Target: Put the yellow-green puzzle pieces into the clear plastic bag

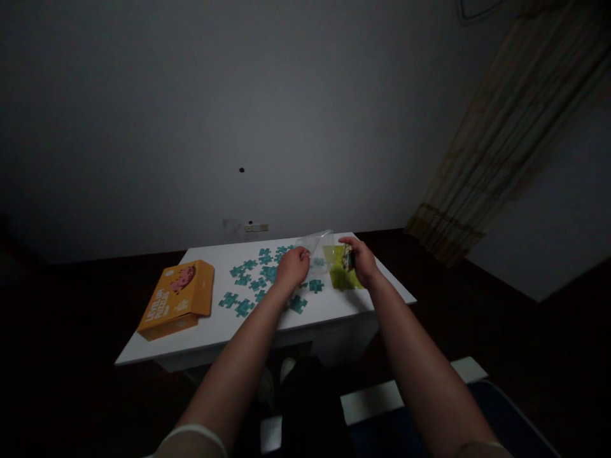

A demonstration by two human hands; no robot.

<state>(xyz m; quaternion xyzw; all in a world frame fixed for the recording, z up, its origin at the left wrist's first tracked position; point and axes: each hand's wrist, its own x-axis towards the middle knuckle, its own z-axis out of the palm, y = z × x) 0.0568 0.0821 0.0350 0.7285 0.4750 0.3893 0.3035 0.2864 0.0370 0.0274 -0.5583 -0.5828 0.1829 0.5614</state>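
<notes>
My left hand (pixel 293 267) is closed on a clear plastic bag (pixel 319 245), which spreads out to the right of the fingers above the white table. Held between the fingers and thumb of my right hand (pixel 363 259) is a small stack of puzzle pieces (pixel 348 257), with printed colours on one side. Under that hand lies a yellow-green sheet (pixel 341 278), partly covered by it. Teal puzzle pieces (pixel 244 308) are scattered around and beneath my left hand, some of them hidden by the hand and forearm.
An orange puzzle box (pixel 177 299) with an opened end flap lies at the table's left. The white table (pixel 219 334) stands near a grey wall with a socket (pixel 256 227). A patterned curtain (pixel 482 140) hangs at the right. Below are a white stool-like edge (pixel 372 402) and my legs.
</notes>
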